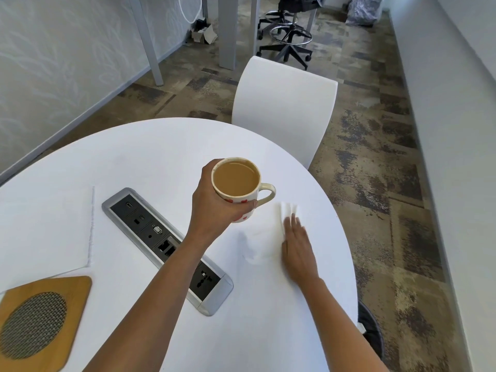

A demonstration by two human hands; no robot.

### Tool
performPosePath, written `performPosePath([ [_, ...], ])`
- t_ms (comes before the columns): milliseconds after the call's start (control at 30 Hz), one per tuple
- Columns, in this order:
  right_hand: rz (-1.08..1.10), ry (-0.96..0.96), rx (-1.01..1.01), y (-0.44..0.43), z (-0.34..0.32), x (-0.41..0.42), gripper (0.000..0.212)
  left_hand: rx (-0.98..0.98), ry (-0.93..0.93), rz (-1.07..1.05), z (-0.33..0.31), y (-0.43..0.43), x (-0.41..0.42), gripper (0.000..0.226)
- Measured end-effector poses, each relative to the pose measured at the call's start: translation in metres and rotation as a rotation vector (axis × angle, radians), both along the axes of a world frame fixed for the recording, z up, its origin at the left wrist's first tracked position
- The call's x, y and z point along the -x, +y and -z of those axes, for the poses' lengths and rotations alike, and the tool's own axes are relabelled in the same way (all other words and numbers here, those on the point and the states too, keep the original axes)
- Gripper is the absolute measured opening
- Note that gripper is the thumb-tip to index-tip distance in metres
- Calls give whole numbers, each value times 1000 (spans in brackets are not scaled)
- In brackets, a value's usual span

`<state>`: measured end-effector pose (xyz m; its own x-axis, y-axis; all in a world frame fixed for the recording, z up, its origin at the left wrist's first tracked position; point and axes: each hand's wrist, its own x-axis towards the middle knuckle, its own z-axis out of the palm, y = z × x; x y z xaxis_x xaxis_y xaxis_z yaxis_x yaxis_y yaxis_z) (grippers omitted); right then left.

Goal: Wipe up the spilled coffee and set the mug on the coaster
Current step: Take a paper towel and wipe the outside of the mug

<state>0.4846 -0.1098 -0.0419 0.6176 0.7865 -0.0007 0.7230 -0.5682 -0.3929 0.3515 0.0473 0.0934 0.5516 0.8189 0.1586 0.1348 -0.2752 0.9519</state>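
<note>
Left hand (212, 208) grips the near-full mug (236, 183) aloft while the right hand (296, 249), fingers flat, presses the tissue (287, 209); any tilt risks another spill.

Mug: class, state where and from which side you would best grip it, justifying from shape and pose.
Probably the handle, from the right: it juts out free there, while the left hand wraps the body of the mug. Keep it upright; it looks nearly full.
</note>
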Motion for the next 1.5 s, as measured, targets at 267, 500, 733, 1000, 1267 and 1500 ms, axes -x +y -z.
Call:
performPosePath([
  [267,-191,26,40,68,-2,37,51,-21,7,-18,1,4,-3,86],
  [500,-505,-39,33,73,0,61,48,-40,21,-21,4,5,-2,87],
  [733,-71,-74,135,34,3,-12,53,-13,10,-17,2,4,3,85],
  [1000,302,-54,71,-20,9,10,52,-22,4,-23,-4,0,8,83],
  [1267,-298,12,33,16,-2,94,53,-30,-4,-9,-8,-9,8,84],
  [1500,-669,-80,79,-21,0,74,52,-65,1,3,-12,-12,11,83],
])
